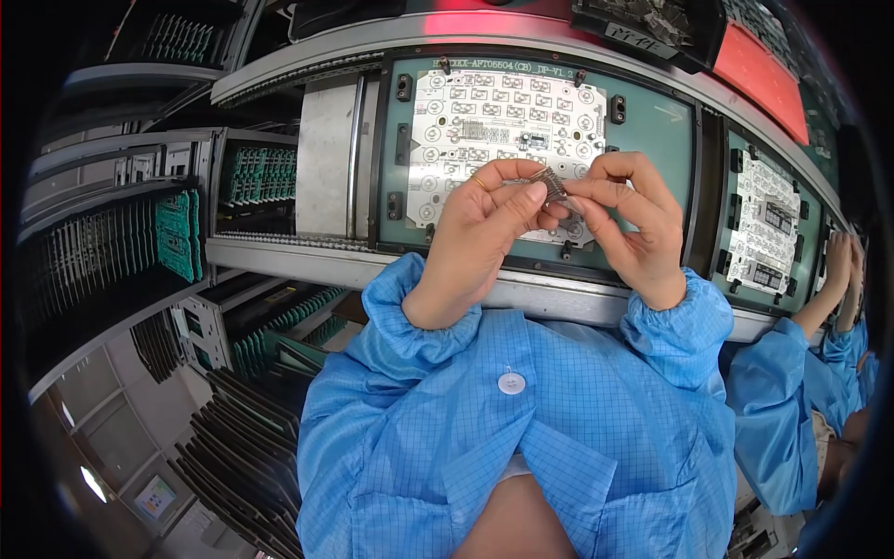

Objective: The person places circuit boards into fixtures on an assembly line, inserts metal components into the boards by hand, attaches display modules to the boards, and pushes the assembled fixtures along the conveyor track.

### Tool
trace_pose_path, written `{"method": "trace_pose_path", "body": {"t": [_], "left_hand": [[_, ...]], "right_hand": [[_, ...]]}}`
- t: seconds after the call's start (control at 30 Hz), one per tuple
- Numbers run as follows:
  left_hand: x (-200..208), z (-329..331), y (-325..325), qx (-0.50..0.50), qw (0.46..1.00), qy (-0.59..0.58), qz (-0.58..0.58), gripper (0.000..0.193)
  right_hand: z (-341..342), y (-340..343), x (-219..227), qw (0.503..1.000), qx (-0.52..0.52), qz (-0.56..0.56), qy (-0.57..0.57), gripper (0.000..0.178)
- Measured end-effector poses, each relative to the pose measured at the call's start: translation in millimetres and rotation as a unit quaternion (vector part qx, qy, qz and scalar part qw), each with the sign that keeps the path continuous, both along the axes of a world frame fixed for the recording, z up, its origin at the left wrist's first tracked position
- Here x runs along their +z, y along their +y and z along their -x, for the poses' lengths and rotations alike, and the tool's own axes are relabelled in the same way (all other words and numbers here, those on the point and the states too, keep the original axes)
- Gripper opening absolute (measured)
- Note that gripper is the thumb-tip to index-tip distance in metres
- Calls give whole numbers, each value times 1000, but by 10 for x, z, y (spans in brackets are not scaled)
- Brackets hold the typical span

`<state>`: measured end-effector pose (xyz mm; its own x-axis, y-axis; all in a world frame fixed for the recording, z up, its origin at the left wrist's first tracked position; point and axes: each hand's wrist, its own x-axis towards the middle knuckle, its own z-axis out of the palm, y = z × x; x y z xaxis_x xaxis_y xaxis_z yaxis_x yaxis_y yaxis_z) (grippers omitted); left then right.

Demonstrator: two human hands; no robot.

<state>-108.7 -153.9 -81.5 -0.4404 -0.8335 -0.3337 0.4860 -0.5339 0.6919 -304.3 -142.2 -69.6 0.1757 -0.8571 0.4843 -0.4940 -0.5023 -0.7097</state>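
Two hands point(473, 228) point(641, 225) pinch a dark comb-like part point(553, 185).

1 fisheye head cam, facing dwn, v. close.

Ctr PCB point(507, 140) on carrier point(652, 121), racked bds point(177, 238) to L, 2nd PCB point(764, 224) to R.

Bright light falls on the white board point(503, 140) and blue coat point(577, 401), while the racks point(93, 265) at left sink into dimness. Red glow tints the upper rail point(466, 26); a white light point(93, 484) glares lower left. Straight edges bow toward the black rim.
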Motion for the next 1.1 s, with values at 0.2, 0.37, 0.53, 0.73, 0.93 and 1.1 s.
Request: {"method": "trace_pose_path", "body": {"t": [0.2, 0.37, 0.53, 0.73, 0.93, 1.1], "left_hand": [[-4, -8, 2, -5, 1000, -7, 1, 32], [1, -2, -5, -4, 1000, -4, -7, 32], [-9, -6, -7, -2, 1000, -9, -1, 33], [-54, -11, -3, -21, 999, -27, 29, 29], [22, 41, -20, -27, 999, -19, 25, 30], [-41, 54, -23, -52, 998, -1, 36, 28]], "right_hand": [[-4, -2, -15, 1000, 0, 3, 2, 23], [5, -4, -9, 1000, 4, 3, 2, 23], [8, 29, 5, 999, 11, -39, 3, 25], [23, 25, -13, 999, 5, -37, 9, 25], [27, 27, -54, 999, -15, 5, 30, 26], [6, -14, -47, 994, -46, 89, 50, 26]]}}
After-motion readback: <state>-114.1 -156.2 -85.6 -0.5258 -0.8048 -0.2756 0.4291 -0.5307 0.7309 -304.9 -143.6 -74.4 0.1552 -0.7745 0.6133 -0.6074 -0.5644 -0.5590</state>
